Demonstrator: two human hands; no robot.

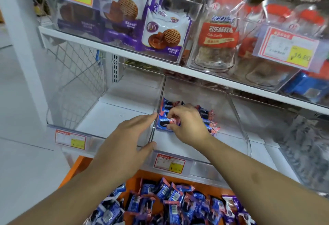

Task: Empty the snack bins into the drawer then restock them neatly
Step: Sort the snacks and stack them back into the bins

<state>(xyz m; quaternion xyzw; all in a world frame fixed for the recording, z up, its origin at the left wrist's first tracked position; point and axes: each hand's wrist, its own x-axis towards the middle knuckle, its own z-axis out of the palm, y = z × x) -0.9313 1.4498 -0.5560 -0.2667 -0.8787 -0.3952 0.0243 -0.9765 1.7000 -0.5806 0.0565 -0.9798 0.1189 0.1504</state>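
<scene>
Two clear plastic snack bins sit side by side on the lower white shelf. The left bin [99,117] holds nothing. In the middle bin [236,117] lie a few blue-and-pink cookie packets [164,107]. My right hand [187,123] reaches into this bin and pinches one packet [161,126] at the front of the pile. With straight fingers, my left hand [131,135] rests against the clear wall between the two bins. Below, the orange drawer [80,164] stands pulled out with several loose blue and purple packets [170,199] heaped in it.
The upper shelf [92,41] carries clear bins of purple cookie packs [160,34] and red-labelled candy bags [219,34], with price tags. A third bin [308,150] at the right holds grey wrapped items. A wire mesh panel [76,75] closes the shelf's left end.
</scene>
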